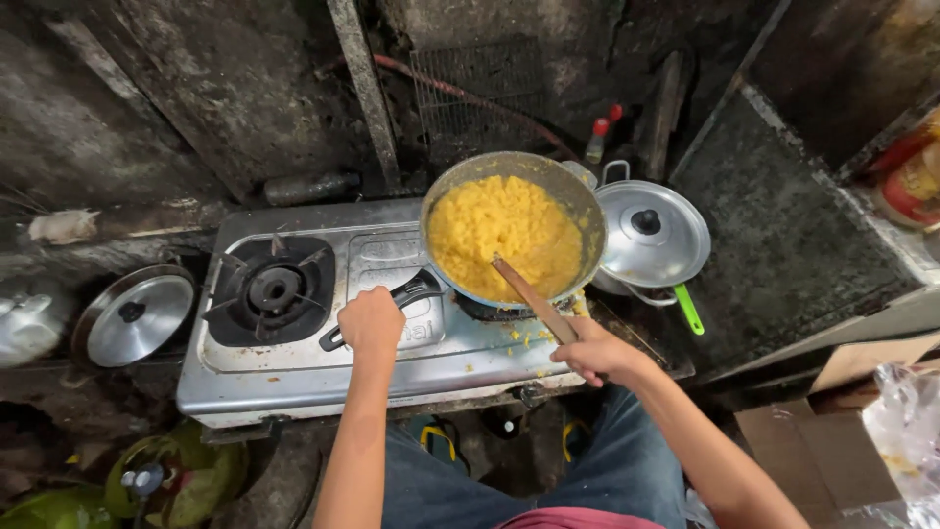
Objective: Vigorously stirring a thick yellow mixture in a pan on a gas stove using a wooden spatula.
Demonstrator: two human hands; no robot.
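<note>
Curled tight, left hand [370, 321], fingers wrapped round the black handle [392, 302] of the frying pan [512, 227], thumb side up. Closed too, right hand [595, 351], fingers folded over the low end of the wooden spatula [534, 299], blade tip down in the yellow crumbly food [499, 227] near the pan's front rim. Pan tilted, seated over the right burner of the two-burner steel stove [294, 377], its far rim close to the blackened wall. Just beside the pan's right edge, nearly touching, a lidded aluminium pot [654, 233] with a green-handled utensil [688, 309] under it. Open room on the left: bare left burner [271, 289], flat steel along the stove's front edge, scattered yellow crumbs [524, 338] near the spatula. Off the stove's left end, a loose steel lid [134, 315]. Below the front edge, knees in jeans [607, 470], cardboard box [832, 421] at right.
</note>
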